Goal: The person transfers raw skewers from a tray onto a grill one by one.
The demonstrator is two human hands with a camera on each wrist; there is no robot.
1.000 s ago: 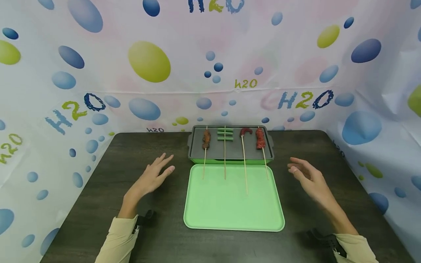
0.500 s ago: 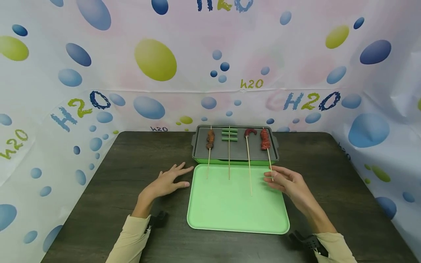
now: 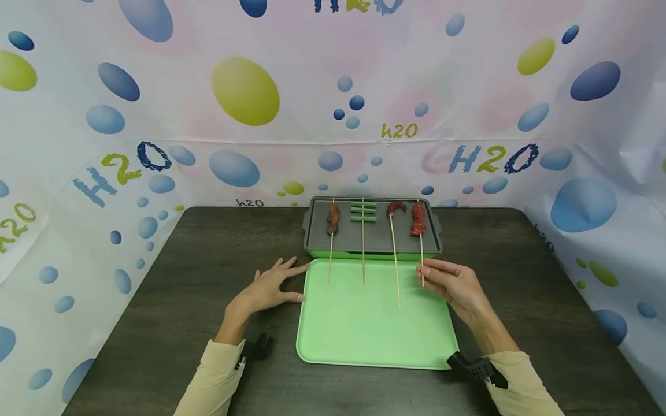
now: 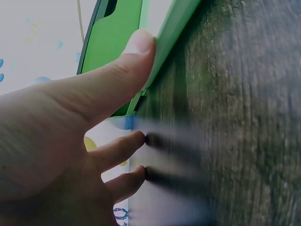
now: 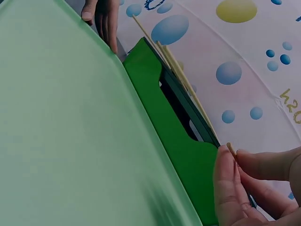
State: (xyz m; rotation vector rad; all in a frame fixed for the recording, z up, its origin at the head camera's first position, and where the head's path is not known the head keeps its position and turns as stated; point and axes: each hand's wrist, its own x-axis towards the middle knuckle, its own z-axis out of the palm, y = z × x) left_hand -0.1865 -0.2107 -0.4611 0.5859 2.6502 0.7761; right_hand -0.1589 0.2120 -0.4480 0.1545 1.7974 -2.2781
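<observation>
R hand (image 3: 458,289), centre-right of frame: thumb & fingertips pinching red skewer (image 3: 418,219) near low end of its thin wooden stick (image 3: 421,247); head end chunky, lumpy, deep red, over R end of grill plate (image 3: 343,241). L hand (image 3: 265,289), centre-left: fingers spread, thumb at L rim of tray (image 3: 374,338), contact prob., angle poor. Tray: lt green, smooth, rect., rounded corners, lower centre. Grill plate: dk grey, flat, green base; also bears brown lumpy skewer (image 3: 333,219), green-stick skewer (image 3: 363,219), curled dk-red skewer (image 3: 396,207). Table (image 3: 218,242): dk wood grain.
</observation>
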